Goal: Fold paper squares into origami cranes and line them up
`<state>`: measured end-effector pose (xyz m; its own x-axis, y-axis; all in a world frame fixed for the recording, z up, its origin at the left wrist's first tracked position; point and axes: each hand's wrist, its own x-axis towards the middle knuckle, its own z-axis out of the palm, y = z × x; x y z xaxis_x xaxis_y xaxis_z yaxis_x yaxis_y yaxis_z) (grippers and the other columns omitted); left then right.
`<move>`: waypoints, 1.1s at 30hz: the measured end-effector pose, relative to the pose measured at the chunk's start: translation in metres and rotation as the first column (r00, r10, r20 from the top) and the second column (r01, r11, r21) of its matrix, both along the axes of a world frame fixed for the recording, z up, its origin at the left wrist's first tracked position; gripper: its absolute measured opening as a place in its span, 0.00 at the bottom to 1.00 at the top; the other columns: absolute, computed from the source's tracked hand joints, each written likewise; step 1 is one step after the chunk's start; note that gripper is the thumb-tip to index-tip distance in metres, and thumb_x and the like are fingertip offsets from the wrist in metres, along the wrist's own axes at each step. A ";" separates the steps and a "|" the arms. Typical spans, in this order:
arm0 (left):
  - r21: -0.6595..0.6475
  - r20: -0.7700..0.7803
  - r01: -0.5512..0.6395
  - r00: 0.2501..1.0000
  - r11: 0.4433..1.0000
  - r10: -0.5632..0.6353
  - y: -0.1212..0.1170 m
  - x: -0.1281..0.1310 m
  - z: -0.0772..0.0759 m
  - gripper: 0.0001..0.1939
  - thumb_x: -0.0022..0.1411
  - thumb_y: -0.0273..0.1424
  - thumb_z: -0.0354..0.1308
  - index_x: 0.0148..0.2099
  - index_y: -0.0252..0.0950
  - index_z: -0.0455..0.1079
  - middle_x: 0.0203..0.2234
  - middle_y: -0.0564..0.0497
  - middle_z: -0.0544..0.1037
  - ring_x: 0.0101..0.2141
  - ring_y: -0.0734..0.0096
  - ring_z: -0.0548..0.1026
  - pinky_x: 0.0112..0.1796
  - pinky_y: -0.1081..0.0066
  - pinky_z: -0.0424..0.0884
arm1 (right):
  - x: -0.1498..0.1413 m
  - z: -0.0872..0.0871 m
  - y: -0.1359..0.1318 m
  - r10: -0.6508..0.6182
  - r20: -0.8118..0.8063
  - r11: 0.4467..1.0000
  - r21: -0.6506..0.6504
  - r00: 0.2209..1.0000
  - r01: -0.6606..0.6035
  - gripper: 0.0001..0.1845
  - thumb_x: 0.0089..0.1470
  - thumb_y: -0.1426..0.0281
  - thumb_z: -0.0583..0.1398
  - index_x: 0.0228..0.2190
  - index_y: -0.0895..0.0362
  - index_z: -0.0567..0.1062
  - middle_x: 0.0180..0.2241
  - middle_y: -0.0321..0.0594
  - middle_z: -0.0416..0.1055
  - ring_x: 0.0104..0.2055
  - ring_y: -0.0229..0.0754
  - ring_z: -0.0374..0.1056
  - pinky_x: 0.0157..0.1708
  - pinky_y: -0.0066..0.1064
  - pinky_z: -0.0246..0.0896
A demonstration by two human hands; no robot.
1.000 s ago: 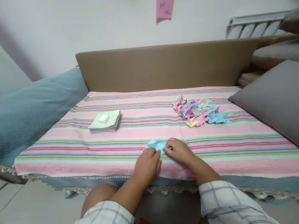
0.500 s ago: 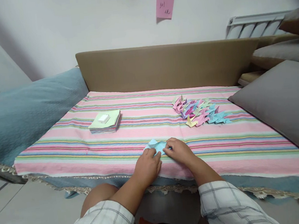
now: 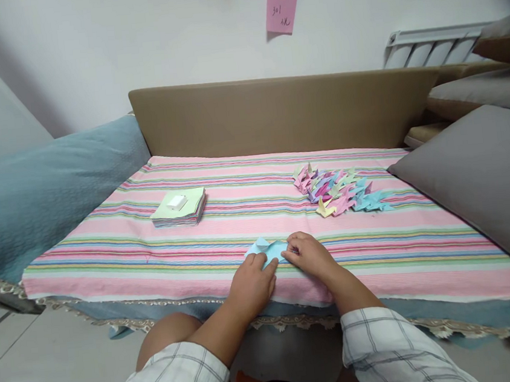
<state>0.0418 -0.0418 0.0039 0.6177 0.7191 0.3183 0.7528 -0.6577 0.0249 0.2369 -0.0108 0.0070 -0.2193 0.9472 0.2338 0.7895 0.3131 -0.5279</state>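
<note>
Head view: left hand [image 3: 250, 284] half-open, pressing blue paper [image 3: 276, 250]; right hand [image 3: 311, 258] curled at right edge, pinch unclear. Align edges before creasing.

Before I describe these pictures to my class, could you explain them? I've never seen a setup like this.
There is no machine here: a person works with two bare hands. Every picture comes from one camera worn on the head, looking forward and down. The left hand and right hand have their fingers on a light blue paper, partly folded; whether either one pinches it is hard to tell. It lies on a striped cloth. Farther off, a paper stack with a small white block on top is at left, and colorful folded paper figures at right.
</note>
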 end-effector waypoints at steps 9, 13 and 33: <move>0.021 -0.029 -0.011 1.000 1.000 0.011 -0.001 0.001 0.000 0.19 0.61 0.30 0.51 0.54 0.41 0.64 0.40 0.45 0.69 0.40 0.61 0.65 0.41 0.60 0.67 | 0.003 -0.002 0.001 -0.015 -0.010 1.000 -0.024 1.000 0.015 0.07 0.48 0.67 0.61 0.23 0.57 0.71 0.36 0.41 0.68 0.41 0.42 0.63 0.43 0.31 0.56; 0.039 -0.057 -0.027 0.998 0.999 0.029 0.000 0.002 -0.001 0.19 0.61 0.29 0.51 0.55 0.41 0.64 0.40 0.45 0.68 0.39 0.61 0.65 0.40 0.61 0.68 | 0.002 0.001 0.000 -0.025 -0.011 0.999 -0.038 1.000 0.025 0.06 0.47 0.68 0.62 0.23 0.57 0.71 0.37 0.42 0.68 0.42 0.42 0.63 0.43 0.31 0.55; 0.024 -0.017 -0.017 1.000 1.000 0.017 -0.001 0.003 -0.001 0.22 0.58 0.27 0.53 0.56 0.42 0.64 0.41 0.44 0.68 0.41 0.59 0.65 0.43 0.59 0.67 | 0.027 0.000 -0.002 -0.081 -0.130 0.982 -0.180 0.988 0.057 0.20 0.36 0.68 0.68 0.35 0.56 0.73 0.38 0.40 0.66 0.42 0.42 0.64 0.44 0.33 0.58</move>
<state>0.0452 -0.0424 0.0033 0.6110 0.7220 0.3247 0.7640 -0.6452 -0.0032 0.2640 -0.0126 0.0070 -0.1291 0.9879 0.0863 0.7230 0.1533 -0.6736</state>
